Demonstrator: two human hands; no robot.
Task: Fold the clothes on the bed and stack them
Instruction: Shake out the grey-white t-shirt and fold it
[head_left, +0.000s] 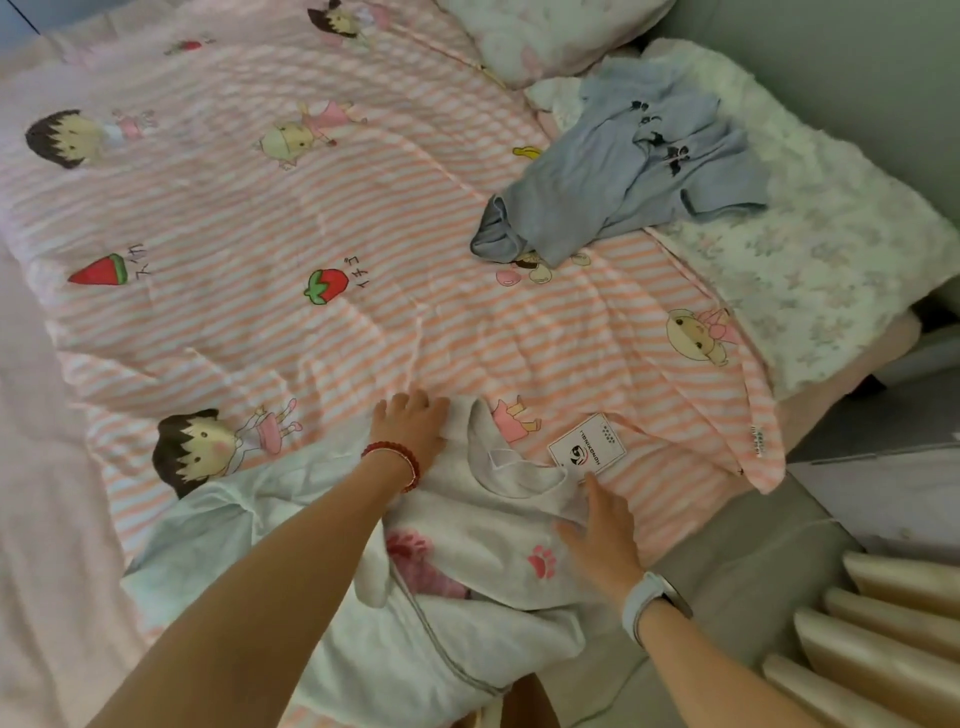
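A white shirt (483, 545) with a pink paw print lay spread at the near edge of the bed (311, 218), partly over a pale green garment (197, 545). The left hand (410, 423) pressed flat on its far shoulder, fingers straight and close together. The right hand (602, 535) rested flat by the collar, fingers relaxed, just beside a card tag (587, 449). A crumpled blue shirt (623, 171) lay well apart, near the pillow (545, 36).
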